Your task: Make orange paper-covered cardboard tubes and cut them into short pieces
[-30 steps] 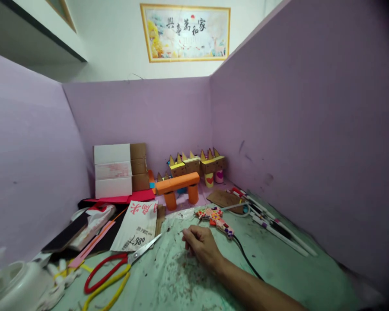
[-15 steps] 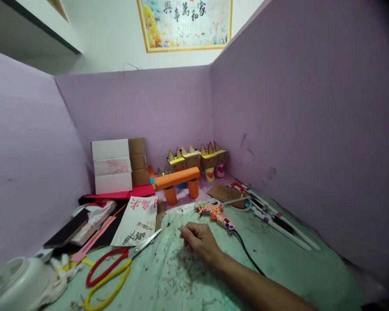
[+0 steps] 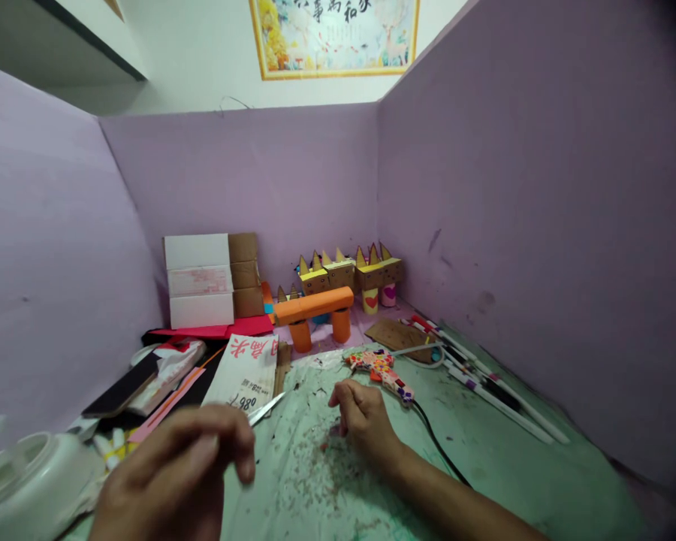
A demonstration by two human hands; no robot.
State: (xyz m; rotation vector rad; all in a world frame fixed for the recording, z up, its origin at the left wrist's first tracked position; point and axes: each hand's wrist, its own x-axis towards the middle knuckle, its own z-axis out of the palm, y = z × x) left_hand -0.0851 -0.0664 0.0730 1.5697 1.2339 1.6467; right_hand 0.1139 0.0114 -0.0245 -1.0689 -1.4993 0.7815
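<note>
Scissors (image 3: 267, 409) lie mostly hidden behind the left hand (image 3: 174, 473).

Soft light | right wall (image 3: 529, 225) shaded | left fingers (image 3: 233, 430) blurred

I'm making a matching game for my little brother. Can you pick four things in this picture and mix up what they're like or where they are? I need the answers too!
Things:
1. Glue gun
2. Scissors
3. Bridge-shaped craft
4. Framed picture

What matches:
A. Mostly plain orange
B. Hangs high up, cut off by the top of the view
C. Covered in a many-coloured pattern
D. Partly hidden, with a pointed metal tip showing

Right pairs: 1-C, 2-D, 3-A, 4-B.
</note>
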